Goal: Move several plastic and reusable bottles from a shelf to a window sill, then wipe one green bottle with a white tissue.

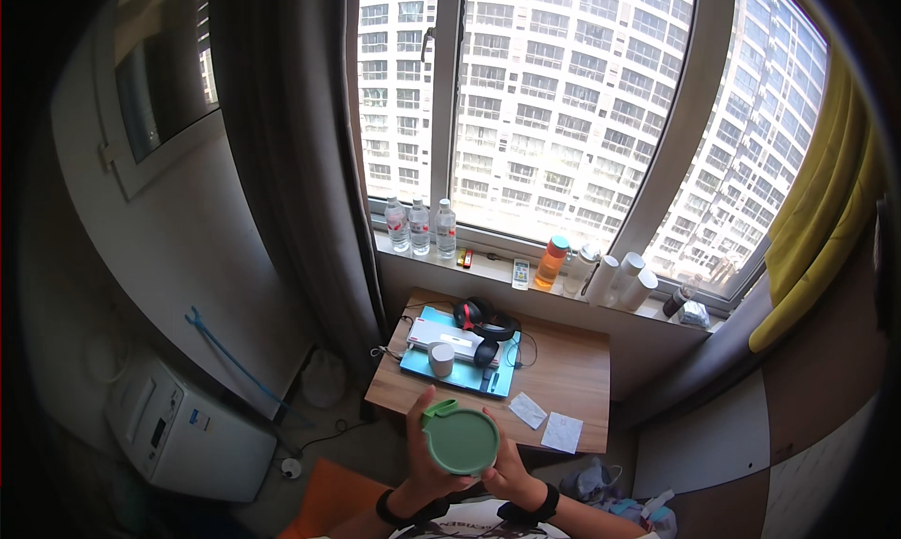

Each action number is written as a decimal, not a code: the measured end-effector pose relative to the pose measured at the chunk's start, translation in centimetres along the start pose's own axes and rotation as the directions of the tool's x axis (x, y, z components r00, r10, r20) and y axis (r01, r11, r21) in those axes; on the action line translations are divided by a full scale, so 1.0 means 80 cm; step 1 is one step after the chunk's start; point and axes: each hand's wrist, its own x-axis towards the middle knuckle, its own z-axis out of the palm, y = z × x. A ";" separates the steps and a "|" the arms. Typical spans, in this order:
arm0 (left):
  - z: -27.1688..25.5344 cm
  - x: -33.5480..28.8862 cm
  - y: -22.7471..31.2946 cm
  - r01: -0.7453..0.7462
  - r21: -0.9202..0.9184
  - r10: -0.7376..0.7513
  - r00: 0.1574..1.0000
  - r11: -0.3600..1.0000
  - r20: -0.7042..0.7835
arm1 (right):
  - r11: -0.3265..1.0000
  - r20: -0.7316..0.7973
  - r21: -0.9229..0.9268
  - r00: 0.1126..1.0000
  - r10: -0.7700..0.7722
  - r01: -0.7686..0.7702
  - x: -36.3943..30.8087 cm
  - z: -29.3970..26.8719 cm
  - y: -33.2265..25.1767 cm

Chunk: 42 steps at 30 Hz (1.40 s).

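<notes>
A round container with a muted green lid [463,442] is held up in front of my body, nearer than the desk edge. A brighter green loop or tab [437,410] sticks out at the lid's far left side. My left hand [427,459] is wrapped around the container's left side, with the fingers partly hidden below it. On the right side my right hand [508,464] grips it too, thumb close to the lid's rim. The lid looks closed, and the container's body is mostly out of sight beneath it.
Beyond my hands is a wooden desk [572,370] with black headphones [481,325], a white cylinder [441,358], a light-blue flat case [441,380] and paper sheets [561,432]. Several bottles line the windowsill, including an orange one [550,265]. A white appliance [192,436] stands left, bags [601,483] lie right.
</notes>
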 end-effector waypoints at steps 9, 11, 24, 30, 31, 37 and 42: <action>-0.002 -0.004 0.001 0.023 -0.122 -0.012 0.996 0.992 0.089 | 0.776 0.103 0.429 0.878 0.467 -0.462 -0.022 0.003 0.029; -0.003 -0.003 0.000 0.030 -0.092 -0.019 0.993 0.995 0.118 | 0.819 0.119 0.355 0.891 0.438 -0.450 -0.032 -0.001 0.052; -0.012 -0.006 -0.019 -0.180 -0.017 0.173 0.911 0.983 0.375 | 0.920 0.227 0.305 0.957 0.181 -0.246 -0.003 -0.018 -0.020; -0.022 -0.016 -0.033 -0.198 -0.080 0.214 0.917 0.977 0.336 | 0.377 0.393 0.789 0.870 0.296 -0.485 0.009 -0.009 -0.009; -0.023 -0.017 -0.033 -0.213 -0.081 0.228 0.904 0.974 0.362 | -0.555 0.632 0.690 0.761 0.148 -0.465 0.010 -0.010 0.003; -0.022 -0.018 -0.037 -0.250 -0.060 0.256 0.955 0.966 0.148 | -0.329 0.581 0.813 0.691 0.429 -0.480 -0.006 0.000 0.027; -0.011 -0.003 -0.030 -0.252 -0.265 0.278 0.959 0.931 0.065 | -0.198 0.572 0.799 0.615 0.544 -0.568 -0.012 -0.002 0.047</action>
